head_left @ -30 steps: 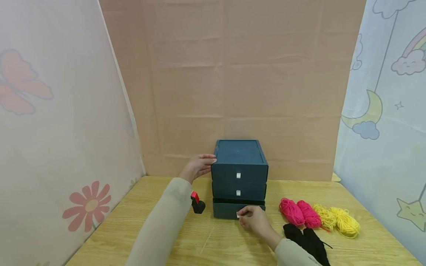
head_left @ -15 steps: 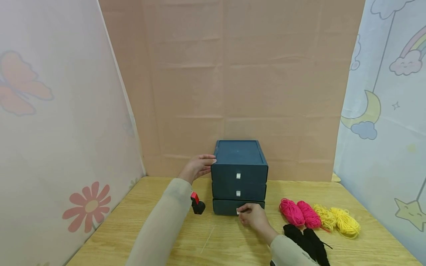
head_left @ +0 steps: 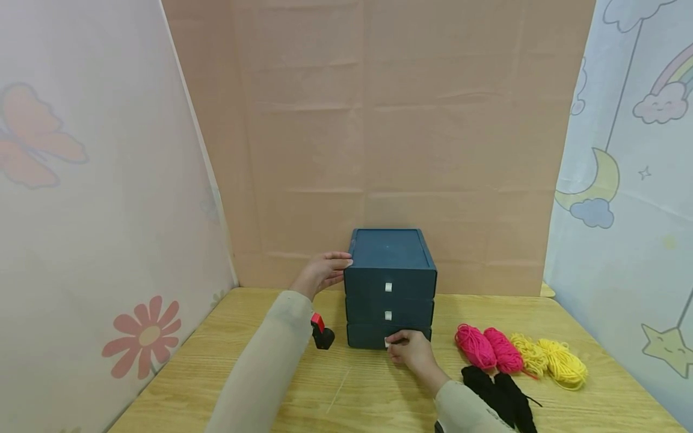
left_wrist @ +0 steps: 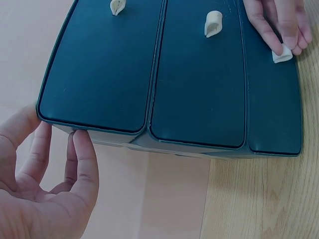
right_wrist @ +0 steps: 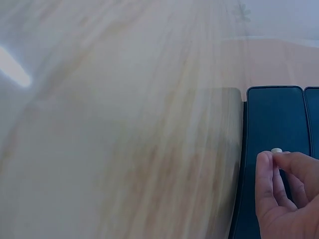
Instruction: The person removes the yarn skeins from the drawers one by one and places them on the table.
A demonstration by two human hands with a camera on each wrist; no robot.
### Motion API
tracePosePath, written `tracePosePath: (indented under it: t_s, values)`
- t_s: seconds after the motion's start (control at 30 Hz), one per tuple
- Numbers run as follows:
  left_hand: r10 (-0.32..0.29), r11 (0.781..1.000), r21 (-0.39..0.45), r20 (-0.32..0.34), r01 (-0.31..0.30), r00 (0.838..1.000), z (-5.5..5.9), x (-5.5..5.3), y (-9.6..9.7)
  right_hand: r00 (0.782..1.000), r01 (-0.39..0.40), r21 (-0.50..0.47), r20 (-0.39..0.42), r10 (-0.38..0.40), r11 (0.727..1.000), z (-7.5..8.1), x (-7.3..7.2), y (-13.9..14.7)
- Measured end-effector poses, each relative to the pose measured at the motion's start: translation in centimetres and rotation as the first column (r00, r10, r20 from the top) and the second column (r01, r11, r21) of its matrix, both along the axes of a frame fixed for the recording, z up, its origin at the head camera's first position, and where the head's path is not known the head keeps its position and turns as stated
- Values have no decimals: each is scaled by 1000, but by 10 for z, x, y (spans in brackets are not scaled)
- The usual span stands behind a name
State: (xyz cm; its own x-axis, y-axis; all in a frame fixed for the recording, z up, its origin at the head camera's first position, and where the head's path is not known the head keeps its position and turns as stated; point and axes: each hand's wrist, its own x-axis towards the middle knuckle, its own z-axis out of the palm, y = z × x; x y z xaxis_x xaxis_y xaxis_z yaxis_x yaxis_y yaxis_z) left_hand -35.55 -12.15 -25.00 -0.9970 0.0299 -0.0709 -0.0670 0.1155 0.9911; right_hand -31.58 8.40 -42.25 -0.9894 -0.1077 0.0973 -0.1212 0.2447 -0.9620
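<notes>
A dark blue three-drawer cabinet (head_left: 391, 248) stands against the backdrop, its drawer fronts flush or nearly so. At its upper left edge my left hand (head_left: 322, 273) touches the side and corner with fairly straight fingers. My right hand (head_left: 415, 353) pinches the small white pull tab (left_wrist: 282, 55) of the bottom drawer (head_left: 363, 337) between thumb and finger. In the right wrist view, only the end of that tab shows above the fingertips. Similar white tabs sit on the top drawer (left_wrist: 99, 69) and the middle drawer (left_wrist: 199, 84), untouched.
Right of the cabinet lie pink yarn (head_left: 489, 349), yellow yarn (head_left: 563, 364) and black yarn (head_left: 500, 397) on the wooden table (head_left: 373, 397). A small black and red object (head_left: 323, 337) is beside the left sleeve. Printed curtains flank both sides.
The bottom drawer, a little out one second ago, has slid back into the cabinet, and my right hand has moved slightly forward with its tab. My left hand has stayed in place.
</notes>
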Motion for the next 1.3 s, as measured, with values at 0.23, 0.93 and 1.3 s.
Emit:
tracePosePath:
  t_s: [0.23, 0.93, 1.3]
  values:
    - [8, 1000, -1, 5, -8, 1000, -1, -2, -1, 1000, 7, -10, -1, -7, 1000, -1, -1, -1]
    - [-9, 999, -31, -19, 9, 1000, 1, 0, -1, 1000, 1, -67, 23, 0, 998, 3, 1, -2]
    - [11, 996, -84, -116, -21, 993, -5, 2, -8, 989, -149, -144, 1, 151, 978, 27, 18, 22]
